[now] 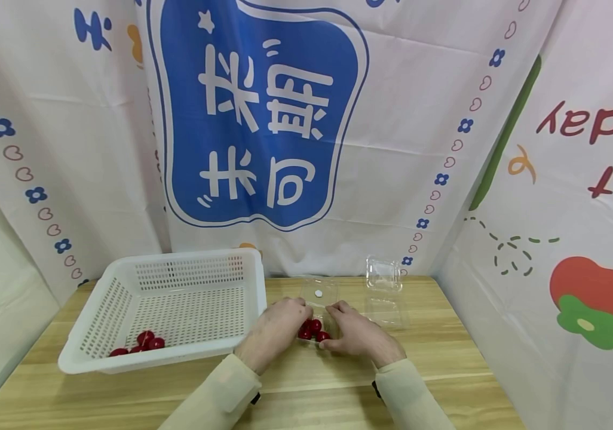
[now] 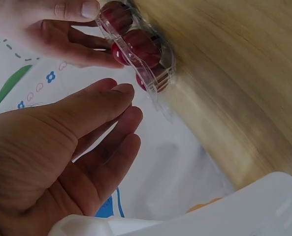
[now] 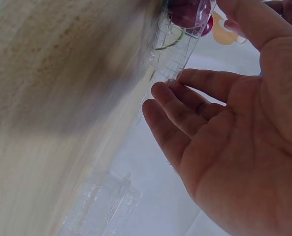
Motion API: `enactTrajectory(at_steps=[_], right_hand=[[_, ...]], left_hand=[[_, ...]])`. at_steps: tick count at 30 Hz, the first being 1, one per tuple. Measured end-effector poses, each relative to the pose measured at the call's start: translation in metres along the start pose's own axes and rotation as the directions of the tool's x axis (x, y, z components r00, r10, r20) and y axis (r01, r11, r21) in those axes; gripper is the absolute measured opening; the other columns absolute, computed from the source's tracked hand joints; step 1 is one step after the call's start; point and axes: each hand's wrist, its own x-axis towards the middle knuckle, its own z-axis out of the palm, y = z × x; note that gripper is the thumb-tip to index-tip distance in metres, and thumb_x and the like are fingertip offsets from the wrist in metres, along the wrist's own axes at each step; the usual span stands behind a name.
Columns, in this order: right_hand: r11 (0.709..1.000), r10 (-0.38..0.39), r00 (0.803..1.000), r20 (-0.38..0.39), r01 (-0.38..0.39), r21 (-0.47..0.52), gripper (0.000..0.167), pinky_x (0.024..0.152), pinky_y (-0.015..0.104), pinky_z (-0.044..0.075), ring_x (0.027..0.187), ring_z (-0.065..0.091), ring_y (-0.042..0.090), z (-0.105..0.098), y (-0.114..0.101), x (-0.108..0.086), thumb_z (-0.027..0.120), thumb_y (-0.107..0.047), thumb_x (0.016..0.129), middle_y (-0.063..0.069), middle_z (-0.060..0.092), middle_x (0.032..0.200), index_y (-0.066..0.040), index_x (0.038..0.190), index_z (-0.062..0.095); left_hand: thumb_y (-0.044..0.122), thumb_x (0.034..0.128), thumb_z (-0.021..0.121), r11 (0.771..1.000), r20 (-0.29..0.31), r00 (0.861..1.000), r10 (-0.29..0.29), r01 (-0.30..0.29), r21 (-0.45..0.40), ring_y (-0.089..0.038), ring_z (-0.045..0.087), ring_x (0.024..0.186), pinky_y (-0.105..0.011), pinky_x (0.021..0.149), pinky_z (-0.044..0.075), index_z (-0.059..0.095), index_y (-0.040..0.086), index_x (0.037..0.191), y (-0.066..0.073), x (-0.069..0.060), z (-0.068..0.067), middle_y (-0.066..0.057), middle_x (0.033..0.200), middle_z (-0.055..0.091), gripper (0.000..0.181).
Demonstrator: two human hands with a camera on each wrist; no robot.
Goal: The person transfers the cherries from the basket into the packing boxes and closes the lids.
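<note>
Now, left hand: the left hand (image 1: 284, 319) has its fingers loosely bent, the thumb close to the index finger and nothing seen between them; it is just beside the box's left side, though whether it touches is unclear.
Right hand: the right hand (image 1: 361, 333) holds the box by its right side, thumb at the near corner, index finger at the far one; the other fingers are relaxed.
Box: a clear plastic box (image 3: 171, 61) lies between the hands, near the middle of the far part of the surface.
Cherries: several glossy dark red cherries (image 1: 315, 326) sit inside it; one green stem (image 3: 175, 41) shows in the right wrist view.
Lid: the box's clear lid (image 1: 329, 288) lies back on the far side, a small white sticker (image 1: 318, 293) showing there.
Second box: another clear box (image 1: 383, 291) stands open to the right, its lid raised.
Basket: a white slotted basket (image 1: 255, 286) stands to the left, with a few red cherries along its near side.
Sleeves: both are cream (image 1: 223, 391).
Surface: pale wood grain (image 1: 306, 394).
Backdrop: white printed cloth (image 1: 392, 149) with a large blue panel (image 1: 296, 146) of white characters.
</note>
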Motion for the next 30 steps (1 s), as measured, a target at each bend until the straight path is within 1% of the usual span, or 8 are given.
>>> enactTrajectory(at_steps=[5, 8, 12, 14, 17, 21, 27, 30], right_hand=[[1.0, 0.001, 1.0, 0.001, -0.001, 0.017, 0.1, 0.133, 0.069, 0.054, 0.16, 0.06, 0.049, -0.002, -0.001, -0.002, 0.096, -0.046, 0.098, 0.024, 0.052, 0.178, 0.001, 0.174, 0.05], [0.999, -0.003, 1.0, 0.009, 0.003, 0.032, 0.101, 0.134, 0.069, 0.053, 0.161, 0.059, 0.049, -0.003, 0.001, -0.003, 0.096, -0.045, 0.098, 0.024, 0.051, 0.179, 0.0, 0.175, 0.05], [0.999, -0.026, 0.999, 0.028, 0.025, 0.038, 0.1, 0.136, 0.068, 0.051, 0.162, 0.058, 0.048, -0.006, 0.007, -0.002, 0.096, -0.041, 0.097, 0.023, 0.051, 0.179, 0.0, 0.175, 0.049], [0.999, -0.033, 0.999, 0.04, 0.031, 0.041, 0.1, 0.137, 0.067, 0.05, 0.162, 0.057, 0.049, -0.008, 0.009, -0.003, 0.096, -0.038, 0.097, 0.023, 0.05, 0.18, 0.0, 0.175, 0.048], [0.998, -0.038, 0.998, 0.058, 0.036, 0.043, 0.1, 0.137, 0.068, 0.049, 0.163, 0.057, 0.05, -0.012, 0.012, -0.004, 0.097, -0.036, 0.096, 0.023, 0.05, 0.18, 0.0, 0.176, 0.048], [0.998, -0.046, 0.996, 0.076, 0.042, 0.052, 0.1, 0.137, 0.07, 0.049, 0.162, 0.056, 0.05, -0.017, 0.015, -0.006, 0.098, -0.034, 0.096, 0.024, 0.049, 0.181, -0.002, 0.176, 0.048], [0.996, -0.06, 0.994, 0.088, 0.053, 0.077, 0.099, 0.137, 0.072, 0.048, 0.162, 0.056, 0.051, -0.019, 0.02, -0.008, 0.098, -0.035, 0.096, 0.025, 0.049, 0.181, -0.002, 0.176, 0.049], [0.995, -0.061, 0.996, 0.069, 0.055, 0.083, 0.09, 0.135, 0.073, 0.049, 0.16, 0.058, 0.051, -0.019, 0.023, -0.007, 0.093, -0.039, 0.101, 0.025, 0.051, 0.179, -0.002, 0.173, 0.053]], left_hand=[[0.002, 0.1008, 0.088, 0.999, 0.023, 1.0, 0.006, -0.007, 0.053, -0.027, 0.083, 0.103, -0.037, 0.087, 0.075, 0.085, 0.01, 0.119, 0.01, -0.008, -0.004, -0.008, 0.115, 0.084, 0.02], [0.004, 0.1012, 0.088, 0.997, 0.002, 1.0, 0.018, -0.018, 0.079, -0.025, 0.083, 0.098, -0.035, 0.082, 0.075, 0.087, 0.01, 0.117, 0.018, -0.015, -0.006, -0.007, 0.113, 0.084, 0.017], [0.005, 0.1, 0.088, 0.99, -0.012, 0.999, 0.048, -0.046, 0.135, -0.022, 0.08, 0.093, -0.032, 0.078, 0.074, 0.086, 0.011, 0.115, 0.027, -0.025, -0.001, -0.004, 0.11, 0.082, 0.016], [0.004, 0.0981, 0.088, 0.989, 0.005, 0.998, 0.057, -0.057, 0.137, -0.022, 0.08, 0.095, -0.032, 0.08, 0.074, 0.085, 0.012, 0.117, 0.03, -0.031, 0.001, -0.004, 0.112, 0.081, 0.021], [0.003, 0.0946, 0.09, 0.991, 0.031, 0.998, 0.054, -0.058, 0.124, -0.022, 0.08, 0.097, -0.033, 0.082, 0.074, 0.086, 0.013, 0.12, 0.031, -0.04, 0.004, -0.003, 0.115, 0.082, 0.028], [0.002, 0.0929, 0.091, 0.991, 0.031, 0.997, 0.07, -0.073, 0.109, -0.021, 0.08, 0.097, -0.034, 0.083, 0.074, 0.087, 0.016, 0.121, 0.03, -0.05, 0.006, -0.002, 0.119, 0.084, 0.032], [0.004, 0.0972, 0.088, 0.989, 0.022, 0.993, 0.113, -0.115, 0.098, -0.022, 0.083, 0.104, -0.036, 0.09, 0.075, 0.086, 0.016, 0.126, 0.026, -0.057, 0.009, -0.003, 0.133, 0.085, 0.031], [0.005, 0.0994, 0.087, 0.989, 0.024, 0.992, 0.12, -0.122, 0.083, -0.022, 0.083, 0.109, -0.037, 0.094, 0.075, 0.086, 0.016, 0.128, 0.025, -0.059, 0.01, -0.004, 0.136, 0.085, 0.031]])
